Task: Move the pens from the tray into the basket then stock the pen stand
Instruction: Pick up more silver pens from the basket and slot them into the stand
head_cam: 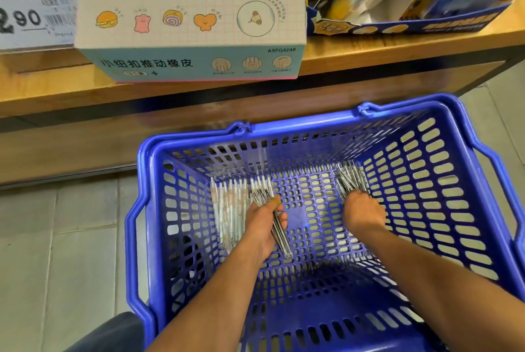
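A blue plastic basket (454, 170) stands on the floor below a wooden shelf. Both my hands reach down into it. My left hand (262, 226) grips a bundle of clear pens (279, 235) near the basket's left side. More pens (230, 209) lie on the basket floor to the left of that hand. My right hand (362, 215) grips a second bundle of pens (350, 181) at the far right of the basket floor. Neither the tray nor the pen stand is in view.
A wooden shelf (369, 53) runs across the top, carrying a pastel eraser display box (193, 36), a dark blue display box (412, 25) and a price tag (31, 19). Grey floor tiles (56, 252) lie left of the basket.
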